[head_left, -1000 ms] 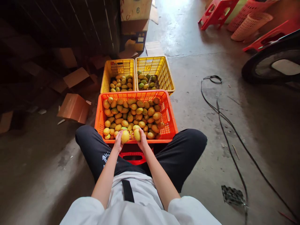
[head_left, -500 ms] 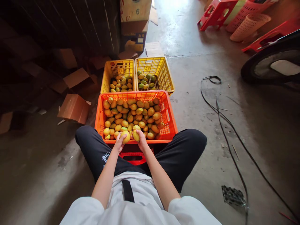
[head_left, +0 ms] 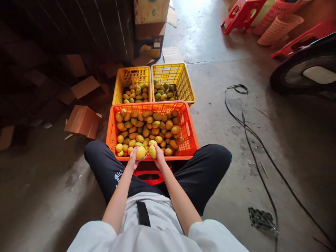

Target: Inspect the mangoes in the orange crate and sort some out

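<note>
My left hand (head_left: 133, 159) is closed round a yellow oval fruit (head_left: 140, 153) that looks like a small mango. Close beside it, my right hand (head_left: 160, 158) grips a second greenish-yellow fruit (head_left: 152, 152). Both fruits are held just above the near rim of an orange plastic crate (head_left: 193, 140), a short gap between them. Many similar fruits (head_left: 146, 132) in yellow, brown and green fill the crate's floor. Some fingers are hidden behind the fruits.
Behind the orange crate stand a left yellow crate (head_left: 118, 85) and a right yellow crate (head_left: 187, 82), both with fruit. Cardboard boxes (head_left: 83, 120) lie at left. A black cable (head_left: 258, 140), red stool (head_left: 243, 15) and wheel (head_left: 296, 75) are at right.
The fruit in my left hand has turned a little, its face now plainer. My right hand's fruit has shifted very slightly. The crates have not moved.
</note>
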`<state>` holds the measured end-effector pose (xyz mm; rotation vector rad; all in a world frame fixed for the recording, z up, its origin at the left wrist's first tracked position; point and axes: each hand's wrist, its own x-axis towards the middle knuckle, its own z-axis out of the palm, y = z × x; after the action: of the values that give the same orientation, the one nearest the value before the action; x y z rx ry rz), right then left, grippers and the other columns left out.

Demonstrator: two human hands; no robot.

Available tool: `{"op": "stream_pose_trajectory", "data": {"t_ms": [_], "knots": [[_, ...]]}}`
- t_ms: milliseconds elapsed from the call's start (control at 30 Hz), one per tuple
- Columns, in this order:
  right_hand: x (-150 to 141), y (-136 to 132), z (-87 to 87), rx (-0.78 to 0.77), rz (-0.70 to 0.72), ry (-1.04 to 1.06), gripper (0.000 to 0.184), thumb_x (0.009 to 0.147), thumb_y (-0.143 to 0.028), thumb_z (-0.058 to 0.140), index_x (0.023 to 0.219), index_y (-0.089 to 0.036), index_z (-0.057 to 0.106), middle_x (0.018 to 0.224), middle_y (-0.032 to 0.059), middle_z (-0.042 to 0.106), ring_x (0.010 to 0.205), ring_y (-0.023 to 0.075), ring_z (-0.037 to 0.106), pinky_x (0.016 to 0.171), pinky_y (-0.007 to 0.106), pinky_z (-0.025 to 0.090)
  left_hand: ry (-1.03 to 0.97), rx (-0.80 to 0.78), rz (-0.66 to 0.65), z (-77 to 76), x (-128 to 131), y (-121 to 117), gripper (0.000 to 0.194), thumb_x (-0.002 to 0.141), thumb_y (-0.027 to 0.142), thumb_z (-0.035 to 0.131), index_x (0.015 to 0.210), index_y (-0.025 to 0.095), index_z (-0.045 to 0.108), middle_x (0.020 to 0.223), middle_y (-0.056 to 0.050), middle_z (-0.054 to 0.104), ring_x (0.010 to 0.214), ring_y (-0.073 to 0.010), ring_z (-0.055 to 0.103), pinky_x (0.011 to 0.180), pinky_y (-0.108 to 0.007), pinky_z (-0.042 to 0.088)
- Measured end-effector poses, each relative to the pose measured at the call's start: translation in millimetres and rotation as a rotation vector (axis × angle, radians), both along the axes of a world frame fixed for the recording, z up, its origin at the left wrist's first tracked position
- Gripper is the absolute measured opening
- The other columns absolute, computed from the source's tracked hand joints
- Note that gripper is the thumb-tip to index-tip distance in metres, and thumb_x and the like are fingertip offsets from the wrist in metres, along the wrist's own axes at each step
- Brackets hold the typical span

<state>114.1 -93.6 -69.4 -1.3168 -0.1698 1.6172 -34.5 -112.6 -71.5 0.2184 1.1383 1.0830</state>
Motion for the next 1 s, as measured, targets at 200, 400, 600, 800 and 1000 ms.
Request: {"op": "stream_pose_trajectory", "data": {"t_ms": [200,400,600,800,1000], "knots": [[-1,0,1.1,0.017,-0.003,0.006,0.048,0.064,-0.061,0.087,0.087,-0.023,0.069,0.071,0.0001,0.072,0.06,0.0202,0.07,0.052,0.03,0.057,-0.004,-0.03,0.022,-2.1,0,0,0.06,0.074,0.048,0.095,0.113,0.022,0.058,0.116,-0.01,0.075,0.105,-0.0296,0.078,0.093,-0.051,0.067],[-4,-5,2.7,0.012,0.033,-0.034,0.059,0.048,-0.043,0.098,0.091,-0.024,0.063,0.076,-0.0043,0.073,0.06,0.0184,0.073,0.055,0.029,0.06,-0.029,-0.129,0.002,1.8,-3,2,0.057,0.07,0.032,0.097,0.109,0.018,0.057,0.103,-0.009,0.075,0.102,-0.0296,0.079,0.093,-0.048,0.067],[-6,-7,1.8,0.041,0.034,-0.058,0.05,0.052,-0.041,0.096,0.085,-0.022,0.064,0.072,-0.0011,0.072,0.062,0.0197,0.073,0.054,0.027,0.058,-0.013,-0.121,0.076,1.2,1,1,0.045,0.075,0.028,0.089,0.109,0.016,0.063,0.099,-0.012,0.078,0.102,-0.0313,0.079,0.09,-0.045,0.068],[-4,-5,3.5,0.006,0.084,-0.003,0.034,0.068,-0.049,0.085,0.08,-0.022,0.066,0.064,0.0003,0.071,0.057,0.0207,0.07,0.05,0.029,0.057,-0.016,-0.213,0.071,-5.4,1,5,0.039,0.09,0.043,0.072,0.112,0.011,0.068,0.094,-0.016,0.079,0.09,-0.029,0.081,0.072,-0.034,0.068],[0,-4,10.7,-0.047,0.086,0.06,0.03,0.077,-0.047,0.075,0.091,-0.021,0.071,0.07,0.0027,0.074,0.054,0.0206,0.071,0.045,0.028,0.054,-0.125,-0.258,0.059,-5.5,-1,7,0.043,0.102,0.045,0.052,0.112,0.008,0.071,0.094,-0.017,0.079,0.079,-0.0227,0.078,0.065,-0.028,0.065]]}}
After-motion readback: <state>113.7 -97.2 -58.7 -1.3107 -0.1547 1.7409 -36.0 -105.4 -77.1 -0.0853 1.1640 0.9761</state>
